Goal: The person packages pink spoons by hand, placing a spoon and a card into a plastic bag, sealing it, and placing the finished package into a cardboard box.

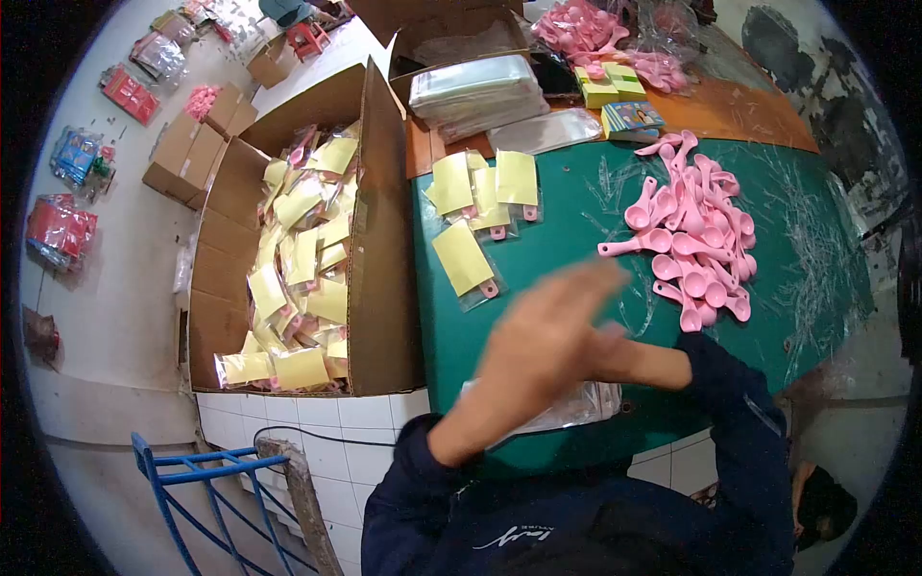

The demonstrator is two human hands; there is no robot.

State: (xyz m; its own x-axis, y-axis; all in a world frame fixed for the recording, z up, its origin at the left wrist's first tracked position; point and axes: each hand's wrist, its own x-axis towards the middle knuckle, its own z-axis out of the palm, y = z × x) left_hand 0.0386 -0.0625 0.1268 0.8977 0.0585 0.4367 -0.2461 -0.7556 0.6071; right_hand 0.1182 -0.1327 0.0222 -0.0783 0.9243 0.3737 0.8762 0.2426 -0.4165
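My left hand (543,336) is raised over the green table (538,288), its fingers smeared by motion. Behind and partly under it is my right hand (610,353), its fingers mostly hidden by the left. What either hand holds, if anything, cannot be made out. Below both hands, clear plastic bags (576,408) lie near the table's front edge. To the right is a heap of pink measuring spoons (706,230). Beyond my left hand lie several bagged packs, each with a yellow card (461,259) and a pink handle end showing.
A tall open cardboard box (389,250) full of yellow-card packs stands left of the table. Stacked clear bags (480,91), yellow card pads (615,86) and more pink spoons (576,29) are at the back. Plastic scraps (807,259) lie right. A blue metal frame (211,470) stands lower left.
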